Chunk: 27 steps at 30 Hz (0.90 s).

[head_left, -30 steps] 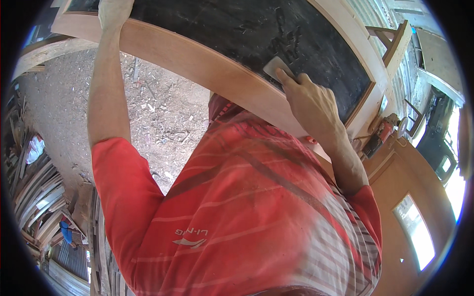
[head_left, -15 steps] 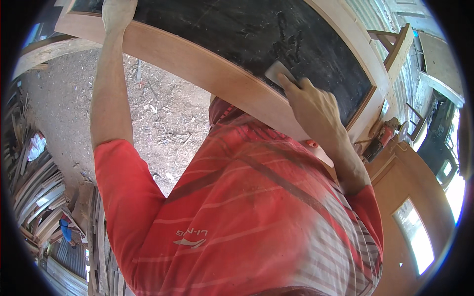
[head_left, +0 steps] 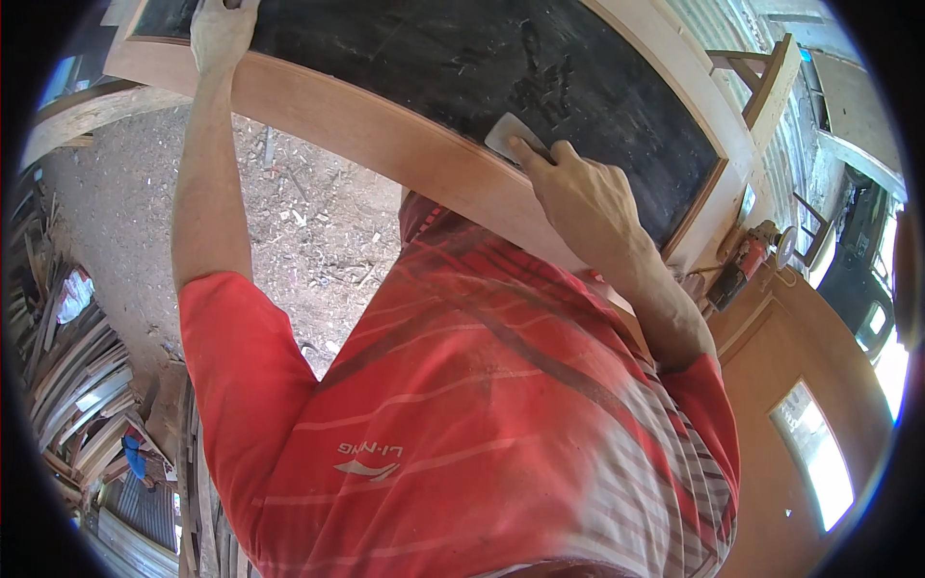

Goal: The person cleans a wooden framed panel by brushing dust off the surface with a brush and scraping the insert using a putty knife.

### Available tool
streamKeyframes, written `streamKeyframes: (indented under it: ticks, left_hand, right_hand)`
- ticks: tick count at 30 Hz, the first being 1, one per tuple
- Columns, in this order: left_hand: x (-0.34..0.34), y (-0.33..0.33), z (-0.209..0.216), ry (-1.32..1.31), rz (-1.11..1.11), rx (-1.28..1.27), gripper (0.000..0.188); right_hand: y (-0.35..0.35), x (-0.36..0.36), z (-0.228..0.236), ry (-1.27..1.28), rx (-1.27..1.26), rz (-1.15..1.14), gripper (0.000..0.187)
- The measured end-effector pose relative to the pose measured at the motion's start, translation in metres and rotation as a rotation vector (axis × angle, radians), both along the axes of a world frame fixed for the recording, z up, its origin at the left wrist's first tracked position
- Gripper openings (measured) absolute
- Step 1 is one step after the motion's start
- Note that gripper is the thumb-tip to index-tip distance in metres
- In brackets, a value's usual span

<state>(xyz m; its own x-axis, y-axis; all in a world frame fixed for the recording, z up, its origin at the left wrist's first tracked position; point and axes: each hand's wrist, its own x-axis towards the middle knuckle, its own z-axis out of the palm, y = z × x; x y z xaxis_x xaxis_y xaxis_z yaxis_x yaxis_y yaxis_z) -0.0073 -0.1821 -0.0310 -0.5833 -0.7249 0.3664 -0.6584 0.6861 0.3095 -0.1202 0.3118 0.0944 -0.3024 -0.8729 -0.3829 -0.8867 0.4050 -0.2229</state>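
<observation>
Your right hand is closed on the back end of a flat plate, pale grey with rounded corners; one finger reaches along it, the other fingers' grip is partly hidden. Plate sits over the black panel, just inside the near long edge of its wooden frame, nearer the right end than the left. Can't tell if the plate's whole edge touches the surface. Key relation: plate lies ahead and to the left of your right hand, long axis slanting from your fingers away toward the far left, so not parallel to the near edge. Dark marks on the panel are just beyond the plate, toward the far long edge. Right hand is clearly the nearer one; your left hand is well apart, at the near edge toward the left end, fingers cut off by the picture's top, so can't tell how open it is or what it grips. Off the right end of the frame: a red and black grinder, then a brown door with a window opening.
</observation>
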Motion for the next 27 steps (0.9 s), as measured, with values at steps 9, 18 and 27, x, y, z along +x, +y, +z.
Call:
streamKeyframes:
  ticks: [9,18,27]
  left_hand:
    - [0.003,-0.004,0.003,-0.005,-0.005,-0.019,0.067]
    - [0.005,-0.006,0.006,-0.013,-0.003,-0.039,0.065]
    - [-0.009,0.039,0.036,0.072,-0.02,-0.064,0.032]
  right_hand:
    - [-0.002,-0.003,-0.002,0.014,-0.027,-0.041,0.043]
    - [0.003,-0.005,0.001,-0.002,0.025,0.011,0.045]
    - [0.0,-0.004,0.002,0.021,0.011,0.05,0.038]
